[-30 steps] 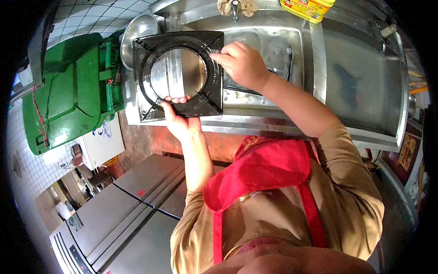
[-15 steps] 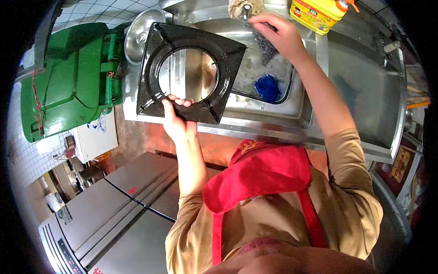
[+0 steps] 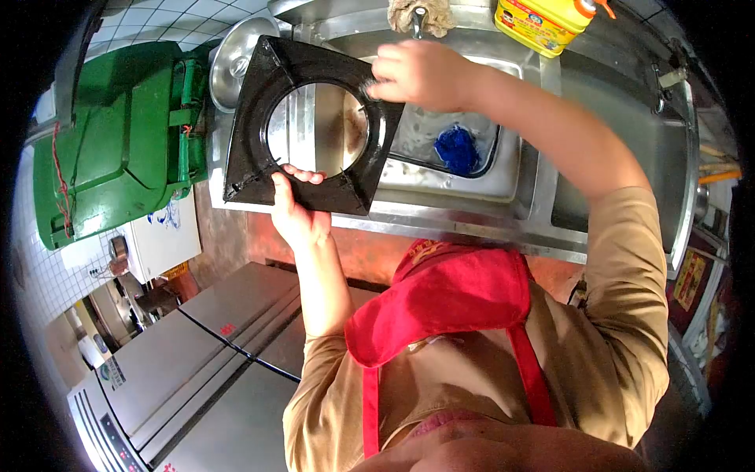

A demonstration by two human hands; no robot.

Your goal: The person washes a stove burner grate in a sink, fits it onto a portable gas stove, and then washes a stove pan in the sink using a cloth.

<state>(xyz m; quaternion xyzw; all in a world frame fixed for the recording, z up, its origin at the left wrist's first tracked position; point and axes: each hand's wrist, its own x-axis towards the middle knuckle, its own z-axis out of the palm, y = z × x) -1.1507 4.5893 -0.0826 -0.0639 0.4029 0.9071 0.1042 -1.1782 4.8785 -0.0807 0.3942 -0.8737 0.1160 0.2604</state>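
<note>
My left hand (image 3: 301, 208) grips the lower edge of a black square stove grate (image 3: 259, 94), thumb in front and fingers through its big round hole. The grate is held up, tilted, over the left part of the sink, and its surface looks wet. My right hand (image 3: 421, 76) is closed at the grate's right side, against its upper right face. A bit of grey scouring wool (image 3: 367, 89) shows at its fingertips; the rest is hidden by the hand. In the basin below, a blue scrubber (image 3: 457, 149) lies in a tray of cloudy, sudsy water (image 3: 421, 130).
A faucet (image 3: 419, 20) wrapped with a tan cloth stands behind the basin, beside a yellow detergent jug (image 3: 543, 23). A metal bowl (image 3: 236, 63) leans at the left. A green bin (image 3: 118, 141) and a steel cabinet (image 3: 204, 370) are nearby. A second basin (image 3: 621, 173) is at the right.
My right hand has moved left and down from near the faucet to the grate, bringing the grey scouring wool. My left hand and the grate have shifted slightly left, and the grate's tilt has changed.
</note>
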